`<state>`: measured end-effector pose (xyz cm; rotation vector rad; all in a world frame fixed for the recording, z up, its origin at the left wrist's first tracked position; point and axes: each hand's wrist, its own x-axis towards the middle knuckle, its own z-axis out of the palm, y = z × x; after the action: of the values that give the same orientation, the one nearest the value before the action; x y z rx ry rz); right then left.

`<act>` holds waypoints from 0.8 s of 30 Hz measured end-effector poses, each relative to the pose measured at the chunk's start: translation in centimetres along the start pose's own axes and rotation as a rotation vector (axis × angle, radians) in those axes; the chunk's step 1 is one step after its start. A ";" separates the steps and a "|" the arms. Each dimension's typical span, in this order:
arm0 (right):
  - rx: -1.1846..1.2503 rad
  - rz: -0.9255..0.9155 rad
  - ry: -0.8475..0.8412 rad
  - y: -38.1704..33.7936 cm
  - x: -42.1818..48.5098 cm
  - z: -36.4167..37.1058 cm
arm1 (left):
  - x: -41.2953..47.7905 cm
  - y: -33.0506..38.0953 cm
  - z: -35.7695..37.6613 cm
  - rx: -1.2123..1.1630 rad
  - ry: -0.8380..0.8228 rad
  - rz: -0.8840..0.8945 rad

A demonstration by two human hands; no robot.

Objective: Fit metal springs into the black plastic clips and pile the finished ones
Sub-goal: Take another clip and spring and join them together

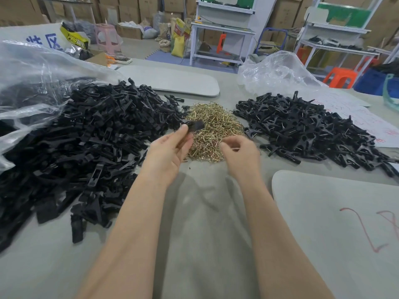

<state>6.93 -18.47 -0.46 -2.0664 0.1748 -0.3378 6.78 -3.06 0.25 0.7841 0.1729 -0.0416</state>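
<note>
A black plastic clip (pixel 195 125) is pinched between the thumb and fingers of a worker's left hand (pixel 170 147), held up over the near-left edge of a heap of brass-coloured springs (pixel 218 119) at the middle of a grey work table (pixel 205 223). The right hand (pixel 239 154) hovers just beside it, over the heap's near-right edge, its fingers curled inward; whether they grip a spring cannot be told from here. To the worker's left sprawls a large pile of loose black clip parts (pixel 86 137), spilling from a clear plastic bag (pixel 32 67). To the right, apart from the springs, lies a smaller pile of clips (pixel 302 128) with metal wire showing in them. A grey board (pixel 334 212) marked in red rests at the table's near-right corner.
</note>
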 end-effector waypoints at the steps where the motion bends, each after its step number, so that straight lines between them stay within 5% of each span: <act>1: -0.207 -0.025 -0.026 0.4 -0.1 0.4 | 0.1 0.2 -0.2 -0.073 0.029 -0.017; 6: -0.525 -0.112 -0.119 1.2 -0.6 2.8 | 0.0 0.3 -0.2 -0.270 0.134 -0.080; 11: -0.457 -0.220 -0.089 0.7 -0.9 2.7 | -0.2 0.5 -0.1 -0.409 0.106 -0.148; 24: -0.439 -0.361 -0.332 -0.1 -1.9 4.2 | -0.2 0.6 -0.3 -0.473 0.118 -0.204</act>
<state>6.44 -14.45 -2.60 -2.5561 -0.3603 -0.1761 6.55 -2.41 0.45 0.2947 0.3597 -0.1420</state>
